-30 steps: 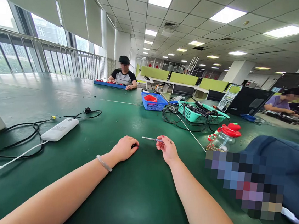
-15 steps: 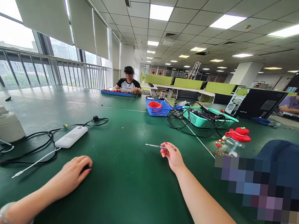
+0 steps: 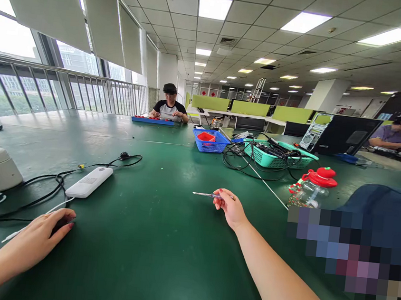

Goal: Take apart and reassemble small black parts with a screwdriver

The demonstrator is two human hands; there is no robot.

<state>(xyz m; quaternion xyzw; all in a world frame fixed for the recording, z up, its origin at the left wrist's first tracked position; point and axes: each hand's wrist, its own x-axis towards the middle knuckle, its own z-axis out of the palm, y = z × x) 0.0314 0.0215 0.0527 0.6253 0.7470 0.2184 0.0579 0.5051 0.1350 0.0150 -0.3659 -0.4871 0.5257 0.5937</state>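
Left hand (image 3: 39, 238) now drawn back beside white cable (image 3: 31, 220), fingers cupping a dark object, right hand (image 3: 229, 208) still pinching screwdriver (image 3: 206, 195), blue basket (image 3: 210, 144) holding red tray (image 3: 206, 136).

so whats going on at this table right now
A person sits at a green table. Their right hand pinches a small screwdriver, its metal tip pointing left just above the surface. Their left hand lies cupped over a small dark object near a white cable and a white power strip. Another person works at the far end, beyond a blue basket.
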